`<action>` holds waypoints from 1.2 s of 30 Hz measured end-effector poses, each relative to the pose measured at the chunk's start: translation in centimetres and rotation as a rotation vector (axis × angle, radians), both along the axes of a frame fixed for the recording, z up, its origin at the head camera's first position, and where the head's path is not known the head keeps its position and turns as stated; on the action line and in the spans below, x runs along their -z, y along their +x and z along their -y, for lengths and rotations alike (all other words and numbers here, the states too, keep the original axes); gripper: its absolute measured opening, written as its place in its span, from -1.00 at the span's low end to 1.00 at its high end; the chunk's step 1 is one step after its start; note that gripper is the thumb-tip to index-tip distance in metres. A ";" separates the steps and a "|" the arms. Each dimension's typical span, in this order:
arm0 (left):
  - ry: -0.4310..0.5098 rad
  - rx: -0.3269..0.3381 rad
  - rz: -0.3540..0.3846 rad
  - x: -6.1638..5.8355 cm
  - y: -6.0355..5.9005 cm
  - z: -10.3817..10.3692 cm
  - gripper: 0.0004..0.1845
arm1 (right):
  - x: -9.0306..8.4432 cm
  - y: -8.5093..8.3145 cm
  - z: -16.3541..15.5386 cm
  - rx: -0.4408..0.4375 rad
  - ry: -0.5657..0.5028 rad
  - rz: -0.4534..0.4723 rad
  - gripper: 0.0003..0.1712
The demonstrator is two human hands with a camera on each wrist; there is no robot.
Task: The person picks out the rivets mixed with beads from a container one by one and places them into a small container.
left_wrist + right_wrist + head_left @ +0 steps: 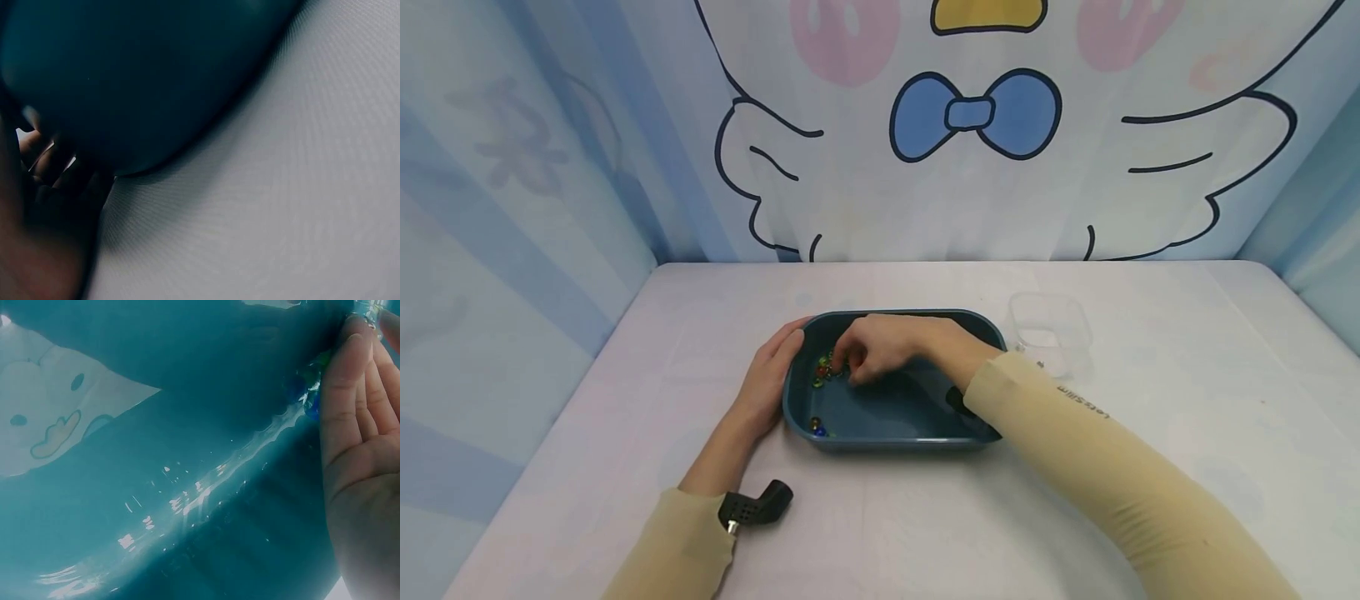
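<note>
A dark teal tub (895, 443) with rounded corners stands on the table. My left hand (767, 375) holds its left end from outside, the thumb at the rim. In the left wrist view the fingers (50, 162) lie against the tub's outer wall. Inside the tub, my right hand (880, 346) bends down at the left end, over a cluster of coloured glass marbles (822, 368). The right wrist view shows its thumb and fingers pinching a clear glassy marble (370, 309), partly cut off by the frame. Two more marbles (817, 427) lie near the front left corner.
A clear plastic container (1051, 323) stands just behind the tub's right end, partly behind the right sleeve (1075, 433). A black wrist camera (758, 504) sticks out from the left wrist. Printed curtains (970, 200) close off the table's back and sides.
</note>
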State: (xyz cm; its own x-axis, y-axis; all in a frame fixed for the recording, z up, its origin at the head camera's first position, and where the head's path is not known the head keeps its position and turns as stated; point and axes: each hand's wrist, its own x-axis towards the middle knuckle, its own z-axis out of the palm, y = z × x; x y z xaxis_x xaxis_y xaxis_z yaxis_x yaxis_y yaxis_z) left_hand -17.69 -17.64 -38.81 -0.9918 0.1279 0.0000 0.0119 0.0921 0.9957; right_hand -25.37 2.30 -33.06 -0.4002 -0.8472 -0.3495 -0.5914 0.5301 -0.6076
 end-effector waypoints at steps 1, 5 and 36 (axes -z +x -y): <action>0.001 0.000 -0.002 0.0 0.0 0.0 -0.48 | 0.0 0.0 0.0 0.000 0.003 -0.002 -0.69; 0.000 0.001 -0.007 0.0 0.0 0.0 -0.48 | 0.1 -0.1 -0.2 0.001 0.005 0.004 -0.74; 0.009 -0.001 -0.005 -0.1 0.0 0.0 -0.48 | -0.1 0.7 0.5 -0.053 -0.012 -0.031 -0.79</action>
State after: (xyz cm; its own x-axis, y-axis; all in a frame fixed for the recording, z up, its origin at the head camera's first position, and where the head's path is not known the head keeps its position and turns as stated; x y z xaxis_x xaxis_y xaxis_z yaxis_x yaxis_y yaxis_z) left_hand -17.68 -17.64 -38.75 -0.9919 0.1270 0.0060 0.0167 0.0831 0.9964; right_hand -24.67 1.77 -33.01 -0.3648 -0.8717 -0.3273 -0.6373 0.4901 -0.5947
